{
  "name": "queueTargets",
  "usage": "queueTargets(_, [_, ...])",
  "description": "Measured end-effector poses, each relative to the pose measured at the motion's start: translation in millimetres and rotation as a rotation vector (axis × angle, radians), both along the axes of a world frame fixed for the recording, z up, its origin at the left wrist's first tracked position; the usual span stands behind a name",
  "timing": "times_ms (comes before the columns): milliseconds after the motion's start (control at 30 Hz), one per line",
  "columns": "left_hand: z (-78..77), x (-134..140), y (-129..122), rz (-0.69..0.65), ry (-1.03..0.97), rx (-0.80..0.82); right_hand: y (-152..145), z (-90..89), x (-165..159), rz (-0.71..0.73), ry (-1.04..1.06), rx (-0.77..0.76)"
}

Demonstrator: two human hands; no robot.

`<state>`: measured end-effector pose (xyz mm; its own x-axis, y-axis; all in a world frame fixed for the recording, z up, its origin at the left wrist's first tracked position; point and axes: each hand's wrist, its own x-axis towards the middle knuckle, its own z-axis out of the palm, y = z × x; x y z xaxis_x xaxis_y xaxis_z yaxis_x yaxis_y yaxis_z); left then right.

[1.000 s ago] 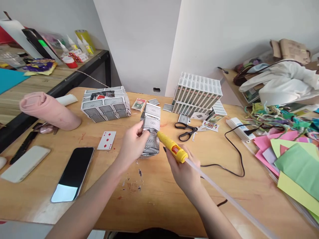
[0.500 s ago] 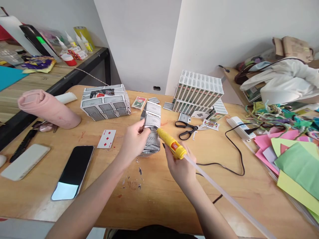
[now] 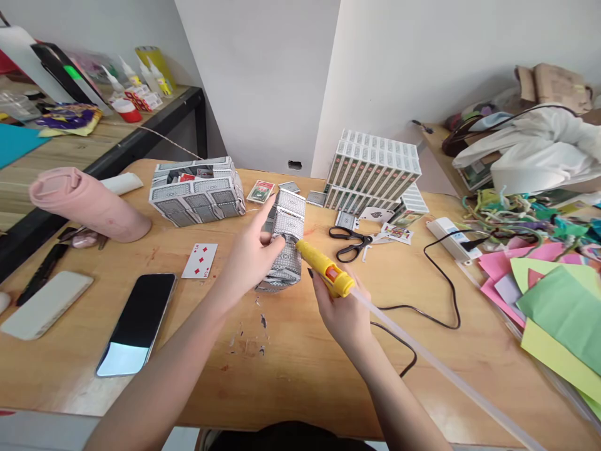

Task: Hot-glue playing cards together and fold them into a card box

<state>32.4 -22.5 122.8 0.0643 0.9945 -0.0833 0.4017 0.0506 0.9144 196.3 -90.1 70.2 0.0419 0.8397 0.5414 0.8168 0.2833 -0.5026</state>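
Observation:
My left hand (image 3: 248, 254) grips the left side of a box built from grey-backed playing cards (image 3: 287, 266), its thumb lying across the top face and the forefinger stretched along the far part. In my right hand (image 3: 345, 307) is a yellow hot glue gun (image 3: 323, 266) with a long clear glue stick trailing out of its back. The gun's nozzle meets the card box near its right edge, by my left thumb. A larger card-covered box (image 3: 197, 194) with an opening in its top stands at the back left.
Black scissors (image 3: 350, 243) and loose cards lie right of centre, before stacked card packs (image 3: 373, 166). A phone (image 3: 138, 326), a three of diamonds (image 3: 200, 260) and a pink roll (image 3: 91, 203) are on the left. The gun's black cord crosses toward a power strip (image 3: 453, 238).
My left forefinger has straightened out along the box, which has turned slightly. The glue gun nozzle stays at nearly the same spot. The whole view has shifted a little.

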Motion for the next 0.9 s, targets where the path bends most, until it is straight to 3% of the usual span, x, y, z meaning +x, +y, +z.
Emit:
queueTargets(133, [5.6,-7.1,6.8,-0.099,0.221,0.066,2.2,0.2,1.1,0.0,0.019,-0.004])
queueTargets(367, [8.5,-21.5,32.8,-0.184,0.473,0.429,9.1,2.3,4.4,0.019,0.018,-0.048])
queueTargets(533, [10.9,-30.9,49.1,-0.347,0.493,0.445,14.8,4.4,6.3,-0.002,0.055,-0.09])
queueTargets(667, [22.6,-37.3,62.3,-0.438,0.638,0.426,20.6,8.4,5.6,0.023,0.09,-0.122])
queueTargets(900, [34.7,-48.5,88.4,-0.518,0.7,0.369,34.2,16.4,-0.9,0.113,0.224,-0.229])
